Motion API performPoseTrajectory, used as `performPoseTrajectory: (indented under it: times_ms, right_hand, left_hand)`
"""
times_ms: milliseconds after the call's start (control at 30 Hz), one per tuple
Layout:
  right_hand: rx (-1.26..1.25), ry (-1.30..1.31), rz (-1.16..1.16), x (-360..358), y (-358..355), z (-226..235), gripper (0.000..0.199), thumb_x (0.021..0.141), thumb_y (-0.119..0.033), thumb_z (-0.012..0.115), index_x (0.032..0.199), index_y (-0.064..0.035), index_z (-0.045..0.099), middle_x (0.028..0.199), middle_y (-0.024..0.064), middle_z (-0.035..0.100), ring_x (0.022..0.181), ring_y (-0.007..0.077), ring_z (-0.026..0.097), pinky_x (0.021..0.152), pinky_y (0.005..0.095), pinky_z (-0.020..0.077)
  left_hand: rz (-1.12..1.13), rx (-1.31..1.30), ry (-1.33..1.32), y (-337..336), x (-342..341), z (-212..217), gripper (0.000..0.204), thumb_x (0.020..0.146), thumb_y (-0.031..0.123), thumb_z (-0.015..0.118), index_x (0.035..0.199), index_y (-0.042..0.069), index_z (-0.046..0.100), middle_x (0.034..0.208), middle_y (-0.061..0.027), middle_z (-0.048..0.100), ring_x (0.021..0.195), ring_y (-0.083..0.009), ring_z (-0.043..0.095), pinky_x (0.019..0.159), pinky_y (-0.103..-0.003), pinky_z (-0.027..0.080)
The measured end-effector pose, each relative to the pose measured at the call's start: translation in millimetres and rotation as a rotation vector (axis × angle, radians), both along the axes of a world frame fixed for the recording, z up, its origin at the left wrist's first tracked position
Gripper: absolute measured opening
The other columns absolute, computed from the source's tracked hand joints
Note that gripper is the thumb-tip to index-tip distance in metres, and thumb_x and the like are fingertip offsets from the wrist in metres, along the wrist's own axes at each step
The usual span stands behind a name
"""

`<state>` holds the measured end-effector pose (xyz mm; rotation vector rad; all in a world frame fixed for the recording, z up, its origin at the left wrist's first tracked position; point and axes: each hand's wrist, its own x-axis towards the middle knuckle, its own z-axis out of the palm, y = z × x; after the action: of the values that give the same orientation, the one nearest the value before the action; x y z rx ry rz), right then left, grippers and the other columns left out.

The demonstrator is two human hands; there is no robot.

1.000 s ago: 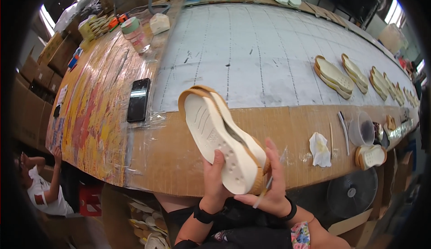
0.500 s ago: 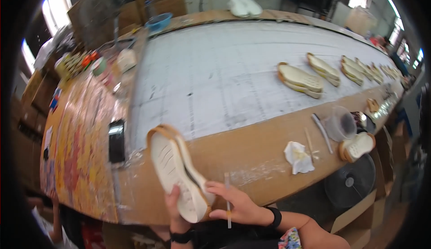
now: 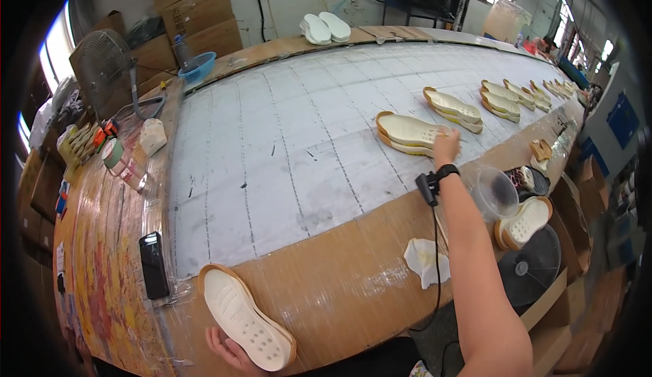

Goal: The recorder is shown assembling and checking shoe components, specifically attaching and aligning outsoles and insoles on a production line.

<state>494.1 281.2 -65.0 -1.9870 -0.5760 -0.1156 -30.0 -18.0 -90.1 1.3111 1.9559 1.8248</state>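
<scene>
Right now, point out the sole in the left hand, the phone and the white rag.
Sole (image 3: 246,317), head view: middle of its perforated cream face.
Phone (image 3: 153,265), head view: centre of its dark screen.
Rag (image 3: 426,261), head view: middle of the crumpled cloth.

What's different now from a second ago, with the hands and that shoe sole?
The right hand let go of the shoe sole and reached out across the table to the nearest pair of soles. The left hand alone now holds the sole, lowered to the table edge. The phone and rag stayed put.
</scene>
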Motion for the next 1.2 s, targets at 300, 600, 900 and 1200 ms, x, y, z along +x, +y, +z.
performPoseTrajectory:
  times_ms: [300,600,900,1200]
  right_hand:
    - [0.179,0.453,0.064,33.8,20.6,-29.2,0.066,0.068,-0.045,0.062,0.118,-0.0070,0.041,0.111,0.0193,0.051,0.099,0.0319,0.051,0.085,0.0336,0.0387]
    - [-0.030,0.279,0.165,-18.7,35.5,-42.8,0.060,0.061,-0.040,0.064,0.107,-0.0034,0.049,0.103,0.0201,0.055,0.096,0.0330,0.053,0.081,0.0369,0.0407]
    - [-0.008,1.230,0.674,-105.6,9.0,-8.8,0.038,0.071,-0.017,0.059,0.105,-0.0053,0.047,0.094,0.0130,0.051,0.082,0.0277,0.051,0.066,0.0467,0.0435]
    - [-0.067,1.815,1.499,-232.2,-172.0,40.4,0.044,0.083,-0.023,0.049,0.122,-0.0051,0.038,0.119,0.0111,0.046,0.109,0.0272,0.045,0.086,0.0505,0.0370]
  left_hand:
    - [-0.203,0.044,-0.347,5.6,8.0,0.7,0.033,0.092,0.021,0.031,0.114,-0.002,0.040,0.108,-0.0124,0.049,0.096,-0.0190,0.050,0.085,-0.032,0.041]
    - [-0.178,-0.063,-0.303,-1.1,10.0,12.0,0.029,0.090,0.020,0.038,0.108,-0.002,0.044,0.101,-0.0103,0.051,0.091,-0.0156,0.048,0.082,-0.030,0.039]
    - [-0.231,-0.029,-0.439,-9.1,2.3,23.0,0.023,0.085,0.008,0.047,0.105,-0.002,0.046,0.099,-0.0088,0.052,0.092,-0.0153,0.049,0.081,-0.027,0.039]
    - [-0.674,0.021,-0.779,1.3,60.5,127.0,0.079,0.072,0.016,0.061,0.134,0.004,0.013,0.134,-0.0155,0.025,0.120,-0.0271,0.030,0.095,-0.040,0.030]
